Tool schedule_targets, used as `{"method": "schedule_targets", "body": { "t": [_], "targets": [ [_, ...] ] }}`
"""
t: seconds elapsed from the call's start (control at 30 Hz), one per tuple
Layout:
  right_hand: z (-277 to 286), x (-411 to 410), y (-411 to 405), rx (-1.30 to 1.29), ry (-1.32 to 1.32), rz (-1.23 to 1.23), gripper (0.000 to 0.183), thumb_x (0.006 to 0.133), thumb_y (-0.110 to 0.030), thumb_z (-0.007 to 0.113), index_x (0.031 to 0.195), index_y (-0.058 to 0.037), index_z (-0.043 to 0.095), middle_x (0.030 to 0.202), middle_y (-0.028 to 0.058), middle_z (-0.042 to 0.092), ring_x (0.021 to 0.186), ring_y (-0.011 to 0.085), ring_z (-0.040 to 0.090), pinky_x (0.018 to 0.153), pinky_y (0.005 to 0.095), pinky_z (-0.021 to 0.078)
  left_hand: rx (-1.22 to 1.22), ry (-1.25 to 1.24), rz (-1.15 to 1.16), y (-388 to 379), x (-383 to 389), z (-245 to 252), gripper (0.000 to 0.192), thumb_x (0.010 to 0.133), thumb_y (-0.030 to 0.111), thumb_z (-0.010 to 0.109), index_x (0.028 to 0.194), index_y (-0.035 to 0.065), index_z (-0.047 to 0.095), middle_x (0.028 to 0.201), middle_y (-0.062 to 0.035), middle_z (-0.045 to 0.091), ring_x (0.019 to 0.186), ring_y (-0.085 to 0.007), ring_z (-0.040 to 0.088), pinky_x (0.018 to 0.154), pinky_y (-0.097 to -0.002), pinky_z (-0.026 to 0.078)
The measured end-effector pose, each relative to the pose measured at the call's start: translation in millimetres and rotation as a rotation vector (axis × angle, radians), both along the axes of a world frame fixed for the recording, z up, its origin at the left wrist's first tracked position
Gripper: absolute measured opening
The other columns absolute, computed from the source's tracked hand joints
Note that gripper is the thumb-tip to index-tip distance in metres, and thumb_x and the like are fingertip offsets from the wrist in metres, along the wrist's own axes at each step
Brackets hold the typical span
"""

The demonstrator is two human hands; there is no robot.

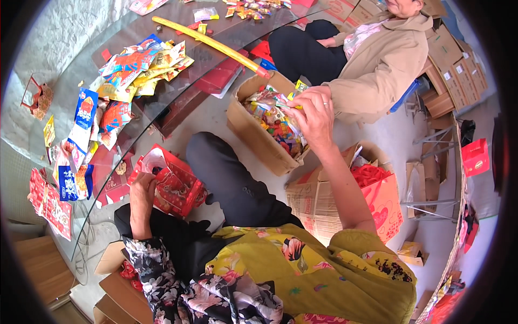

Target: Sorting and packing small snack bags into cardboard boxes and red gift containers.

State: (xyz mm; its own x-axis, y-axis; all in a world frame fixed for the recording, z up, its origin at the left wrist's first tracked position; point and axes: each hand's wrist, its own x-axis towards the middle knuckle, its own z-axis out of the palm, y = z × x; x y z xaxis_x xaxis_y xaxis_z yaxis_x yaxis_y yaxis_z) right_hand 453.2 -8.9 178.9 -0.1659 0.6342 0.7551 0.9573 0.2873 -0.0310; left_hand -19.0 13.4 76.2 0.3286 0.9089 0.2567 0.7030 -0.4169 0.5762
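My left hand (142, 198) grips the near rim of a red printed paper gift box (178, 184), which stands tilted beside my knee with its top open. A little of its inside shows, with something dark in it. My right hand (317, 117) is stretched out over a cardboard carton (259, 139) full of small wrapped sweets (279, 127). Its fingertips pinch a small green and white wrapped packet (283, 104), partly covered by the fingers. Just behind my right hand is a co-worker's hand (321, 90), at the same carton.
A glass-topped table (137, 121) at left bears snack packets (137, 69), a flat red printed bag (50, 204) and a yellow stick (206, 42) reaching over the carton. A seated person in a beige jacket (380, 69) faces it. Another carton (311, 198) stands by my right arm.
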Motion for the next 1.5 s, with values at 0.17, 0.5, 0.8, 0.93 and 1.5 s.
{"method": "schedule_targets", "body": {
  "t": [0.17, 0.5, 0.8, 0.93, 1.5],
  "targets": [
    [-6.8, -0.8, -2.3, -0.094, -0.017, -0.023, 0.020, 0.078, -0.013, 0.076, 0.093, -0.0096, 0.063, 0.096, 0.0055, 0.059, 0.096, 0.0254, 0.057, 0.083, 0.0403, 0.0400, -0.017, 0.000, 0.007, -2.8, -1.3, 0.4, 0.013, 0.081, -0.001, 0.065, 0.094, -0.0012, 0.068, 0.091, -0.0189, 0.066, 0.085, -0.0382, 0.066, 0.073, -0.0406, 0.052],
    [-11.1, 7.1, 4.1, -0.074, 0.268, 0.023, 0.014, 0.081, -0.010, 0.075, 0.087, -0.0046, 0.063, 0.097, 0.0052, 0.060, 0.093, 0.0228, 0.058, 0.082, 0.0392, 0.0435, -0.046, 0.001, 0.007, 2.4, 0.3, -1.3, 0.012, 0.082, 0.000, 0.066, 0.093, -0.0017, 0.068, 0.091, -0.0189, 0.067, 0.084, -0.0378, 0.066, 0.073, -0.0400, 0.052],
    [81.3, -89.3, -33.0, -0.380, 1.116, 0.709, 0.003, 0.092, -0.003, 0.057, 0.089, -0.0017, 0.058, 0.095, 0.0075, 0.057, 0.084, 0.0174, 0.054, 0.077, 0.0326, 0.0457, -0.043, -0.002, 0.015, -1.3, -2.1, -5.2, 0.012, 0.081, 0.002, 0.067, 0.093, 0.0007, 0.068, 0.092, -0.0179, 0.066, 0.087, -0.0376, 0.065, 0.075, -0.0413, 0.052],
    [147.1, -139.9, -36.0, -0.426, 0.543, 1.660, 0.022, 0.084, -0.015, 0.065, 0.069, -0.0051, 0.053, 0.058, 0.0059, 0.045, 0.046, 0.0209, 0.046, 0.043, 0.0379, 0.0345, -0.040, -0.025, 0.056, -6.3, -4.9, -9.1, 0.012, 0.081, 0.003, 0.069, 0.092, 0.0002, 0.067, 0.089, -0.0179, 0.066, 0.085, -0.0372, 0.065, 0.074, -0.0411, 0.052],
    [-38.6, -207.1, 57.1, -0.861, 1.014, 0.815, 0.023, 0.096, -0.017, 0.064, 0.113, -0.0006, 0.064, 0.094, 0.0064, 0.069, 0.078, 0.0092, 0.062, 0.070, 0.0255, 0.0497, -0.002, 0.043, 0.083, -8.0, -10.1, -13.0, 0.009, 0.085, 0.010, 0.065, 0.093, 0.0058, 0.068, 0.090, -0.0156, 0.065, 0.085, -0.0388, 0.065, 0.073, -0.0463, 0.053]
  ]
}}
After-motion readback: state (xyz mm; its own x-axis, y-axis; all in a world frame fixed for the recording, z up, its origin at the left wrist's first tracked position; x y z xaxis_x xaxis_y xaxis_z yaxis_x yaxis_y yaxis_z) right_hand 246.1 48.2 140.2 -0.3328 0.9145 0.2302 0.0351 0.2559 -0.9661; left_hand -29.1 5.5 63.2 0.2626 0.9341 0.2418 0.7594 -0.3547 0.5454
